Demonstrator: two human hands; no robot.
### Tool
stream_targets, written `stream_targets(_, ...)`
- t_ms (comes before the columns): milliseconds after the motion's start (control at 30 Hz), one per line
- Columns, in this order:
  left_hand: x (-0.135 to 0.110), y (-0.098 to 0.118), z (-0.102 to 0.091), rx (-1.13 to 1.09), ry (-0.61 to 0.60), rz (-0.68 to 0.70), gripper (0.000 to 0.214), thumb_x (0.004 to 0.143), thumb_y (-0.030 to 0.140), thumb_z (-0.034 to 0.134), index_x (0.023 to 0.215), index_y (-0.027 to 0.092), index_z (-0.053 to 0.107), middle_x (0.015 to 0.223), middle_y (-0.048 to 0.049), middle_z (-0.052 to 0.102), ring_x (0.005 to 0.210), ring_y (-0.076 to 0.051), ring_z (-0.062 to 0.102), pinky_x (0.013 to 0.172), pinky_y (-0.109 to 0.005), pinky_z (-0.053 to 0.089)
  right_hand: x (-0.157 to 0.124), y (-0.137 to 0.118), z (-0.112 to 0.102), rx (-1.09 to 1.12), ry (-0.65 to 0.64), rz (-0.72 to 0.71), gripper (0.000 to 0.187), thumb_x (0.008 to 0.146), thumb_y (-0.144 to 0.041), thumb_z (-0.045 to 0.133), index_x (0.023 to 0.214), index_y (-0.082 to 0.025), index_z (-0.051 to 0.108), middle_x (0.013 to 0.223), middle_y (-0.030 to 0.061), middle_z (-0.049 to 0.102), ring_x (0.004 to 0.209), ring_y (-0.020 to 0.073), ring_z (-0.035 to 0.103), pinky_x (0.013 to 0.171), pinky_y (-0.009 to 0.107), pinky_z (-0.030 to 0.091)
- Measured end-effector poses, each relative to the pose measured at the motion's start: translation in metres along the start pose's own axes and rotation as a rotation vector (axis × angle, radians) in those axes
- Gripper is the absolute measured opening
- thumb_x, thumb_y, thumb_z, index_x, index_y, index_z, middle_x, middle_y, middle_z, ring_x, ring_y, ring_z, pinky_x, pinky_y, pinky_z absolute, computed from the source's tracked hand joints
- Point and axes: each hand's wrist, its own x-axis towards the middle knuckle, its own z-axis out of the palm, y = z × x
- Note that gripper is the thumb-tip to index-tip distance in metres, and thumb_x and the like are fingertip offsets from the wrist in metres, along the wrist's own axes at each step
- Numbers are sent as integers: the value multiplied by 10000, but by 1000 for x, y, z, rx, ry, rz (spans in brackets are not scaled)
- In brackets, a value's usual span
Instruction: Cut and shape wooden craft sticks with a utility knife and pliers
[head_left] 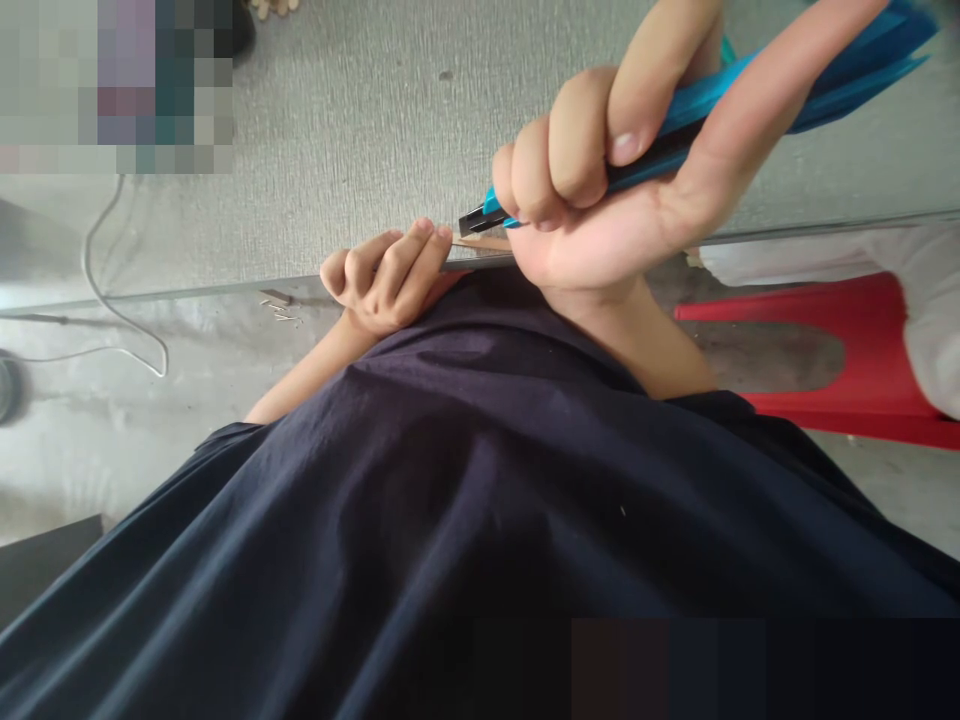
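Observation:
My right hand (600, 190) is wrapped round a long blue-and-black hand tool (690, 125), its exact kind not clear. The tool's squared black end (476, 219) sticks out below my little finger, pointing left, and its wide blue end reaches to the upper right. My left hand (394, 275) is closed at the table edge, its curled fingers at the left end of a thin wooden stick (484, 242). Part of the stick lies hidden behind my right hand, just under the tool's black end. My left thumb does not show.
The grey textured table (337, 130) runs across the top. A red plastic stool (892, 345) stands at right, beside white cloth (810, 250). A pale cable (90, 235) hangs over the edge at left. Small wooden bits (277, 300) lie on the floor; light wooden pieces (274, 6) lie at the far edge.

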Motion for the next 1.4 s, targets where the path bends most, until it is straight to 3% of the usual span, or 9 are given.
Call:
stream_targets(267, 8, 11, -8, -36, -24, -37, 758, 1004, 970, 557, 1371, 358, 815, 1333, -75, 868, 1361, -392, 795, 1167, -649, 528, -2, -1, 1, -6, 27, 13, 709, 1231, -400, 641, 594, -230, 381, 536, -55, 228, 485, 126, 172, 471, 248, 352)
stream_targets(500, 3, 3, -1, -11, -18, -23, 735, 1017, 946, 580, 1433, 370, 770, 1373, -61, 857, 1408, -403, 781, 1215, -661, 514, -3, 2, -4, -29, 91, 39, 723, 1146, -493, 802, 663, -234, 330, 594, -58, 253, 503, 113, 232, 476, 241, 394)
stream_targets(633, 0, 1, 1, 11, -10, -28, 730, 1022, 944, 570, 1425, 371, 775, 1383, -64, 855, 1409, -402, 777, 1218, -665, 509, -3, 11, -7, -114, -6, -95, 664, 1096, -495, 828, 663, -245, 391, 590, -62, 239, 494, 111, 220, 475, 256, 364)
stream_targets(767, 1, 3, 2, 7, -24, -46, 690, 1064, 905, 522, 1438, 384, 777, 1367, -69, 859, 1411, -413, 777, 1214, -695, 495, -4, 23, -11, -183, -113, -188, 554, 1022, -517, 855, 688, -277, 484, 610, -57, 320, 499, 137, 314, 504, 323, 358)
stream_targets(933, 0, -1, 8, 24, -5, -47, 634, 1101, 843, 521, 1482, 393, 753, 1371, -66, 857, 1422, -408, 771, 1229, -700, 487, -3, 21, -13, -213, -172, -180, 648, 1030, -578, 822, 655, -275, 389, 573, -62, 286, 483, 136, 255, 522, 349, 277)
stream_targets(1133, 2, -8, 11, 39, 7, -36, 696, 1091, 892, 470, 1473, 384, 753, 1365, -56, 856, 1377, -405, 793, 1232, -707, 481, -3, 10, -9, -257, -135, -84, 902, 813, -725, 1033, 585, -259, 295, 492, -78, 239, 442, 121, 239, 508, 350, 265)
stream_targets(1400, 13, 2, 3, -2, -22, -58, 733, 1091, 885, 409, 1394, 344, 800, 1319, -73, 859, 1355, -422, 803, 1209, -743, 480, -7, 13, -17, -227, -128, -104, 791, 869, -658, 998, 567, -274, 376, 498, -78, 282, 454, 129, 256, 523, 331, 296)
